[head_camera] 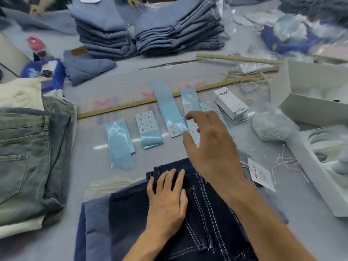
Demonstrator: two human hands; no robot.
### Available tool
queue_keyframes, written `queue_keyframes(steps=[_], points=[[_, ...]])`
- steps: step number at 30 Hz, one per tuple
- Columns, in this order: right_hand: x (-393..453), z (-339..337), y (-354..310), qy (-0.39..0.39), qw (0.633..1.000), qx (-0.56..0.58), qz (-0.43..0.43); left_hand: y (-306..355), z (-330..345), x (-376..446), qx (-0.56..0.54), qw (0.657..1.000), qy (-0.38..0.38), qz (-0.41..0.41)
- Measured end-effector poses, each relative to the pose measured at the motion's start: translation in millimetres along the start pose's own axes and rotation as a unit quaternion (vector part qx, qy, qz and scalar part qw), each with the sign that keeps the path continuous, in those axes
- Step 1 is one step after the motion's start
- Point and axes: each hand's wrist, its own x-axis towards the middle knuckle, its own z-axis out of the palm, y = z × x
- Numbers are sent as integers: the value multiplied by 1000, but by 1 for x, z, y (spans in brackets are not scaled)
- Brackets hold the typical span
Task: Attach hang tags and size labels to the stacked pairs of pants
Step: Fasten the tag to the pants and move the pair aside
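Note:
Dark navy pants (205,219) with white stitching lie folded in front of me. My left hand (166,196) rests flat on their waistband. Fingers spread and holding nothing, my right hand (209,146) hovers above the blue backing strips of size labels (170,112) laid in a row on the table. A stack of white hang tags (232,107) lies to the right of the strips. One hang tag (260,173) on a string lies beside the pants at the right.
A long ruler (131,104) runs behind the label strips. Grey-green jeans (28,157) are piled at the left, light blue stacks (150,32) at the back. White boxes (308,95) and a bag of strings (273,127) sit at the right.

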Motion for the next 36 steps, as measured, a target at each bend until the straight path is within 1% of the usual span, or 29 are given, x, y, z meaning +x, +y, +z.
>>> queue_keyframes(steps=[1,3,4,6,7,8,9,10,11,13,15,17,18,19,20,21,23,25,27,28,29,30,31,32,34,36], points=[[18,22,-2,-21,999,27,24,2,-1,0,6,1000,-5,0],[31,65,19,-82,990,57,96,1,-5,0,12,1000,-6,5],[27,83,37,-136,982,45,122,-5,-8,0,16,1000,-5,0],[7,105,73,-269,951,22,152,-26,-13,-2,34,998,-17,-45],[3,110,86,-285,943,53,164,-41,-14,-3,44,996,-14,-76],[4,112,92,-266,942,106,176,-56,-13,-7,45,994,-4,-100],[7,114,96,-232,943,147,190,-69,-10,-12,43,993,1,-112],[11,118,99,-210,943,164,202,-79,-7,-17,49,993,11,-108],[13,121,99,-216,941,157,209,-84,-4,-20,62,992,40,-99],[14,125,95,-280,937,93,186,-85,0,-20,81,989,83,-94],[15,127,86,-366,921,-1,131,-82,-2,-14,79,989,78,-99],[23,128,76,-425,896,-101,79,-82,-11,0,25,989,72,-126],[30,129,71,-430,889,-148,64,-84,-17,10,-30,985,72,-153],[39,130,66,-414,890,-183,52,-85,-22,21,-87,977,81,-179],[52,131,62,-385,901,-196,41,-85,-26,33,-138,967,87,-196],[66,133,59,-347,918,-186,41,-83,-29,48,-167,961,92,-198],[100,138,57,-283,948,-131,68,-78,-31,83,-180,964,88,-175],[121,151,64,-218,967,-65,120,-72,-25,124,-174,971,67,-146],[120,168,80,-144,968,-1,208,-71,-8,165,-165,980,23,-109],[112,177,91,-134,958,17,251,-70,2,183,-159,983,-2,-89],[102,186,102,-152,947,24,283,-71,11,199,-152,986,-20,-73],[95,196,110,-188,936,21,296,-74,22,213,-142,987,-31,-62],[92,203,115,-211,933,16,293,-76,30,226,-133,989,-36,-54],[93,207,118,-209,935,15,285,-77,38,237,-121,991,-39,-45],[101,213,122,-178,944,27,276,-80,49,256,-87,995,-31,-23],[109,217,127,-171,948,27,267,-85,60,268,-67,997,-32,-11]])
